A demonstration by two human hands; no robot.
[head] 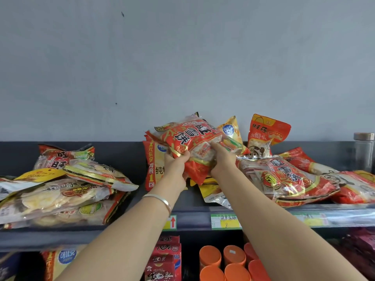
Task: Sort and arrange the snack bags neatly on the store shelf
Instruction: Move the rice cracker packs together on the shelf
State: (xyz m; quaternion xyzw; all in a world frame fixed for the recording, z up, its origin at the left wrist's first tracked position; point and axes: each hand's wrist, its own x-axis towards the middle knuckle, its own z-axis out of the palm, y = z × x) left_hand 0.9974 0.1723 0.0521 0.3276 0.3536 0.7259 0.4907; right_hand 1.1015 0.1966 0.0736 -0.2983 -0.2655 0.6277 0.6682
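Observation:
Both my hands hold one red rice-cracker bag lifted above the middle of the top shelf. My left hand grips its lower left edge; my right hand grips its lower right side with the forefinger stretched along the bag. A yellow-and-red chip bag stands upright behind my left hand. A similar red rice-cracker bag lies flat to the right. A heap of pale cracker bags lies on the left of the shelf.
An orange bun-snack pouch stands against the grey wall. A glass jar stands at the far right. Price tags line the shelf edge. Below are orange-lidded cans and red packets.

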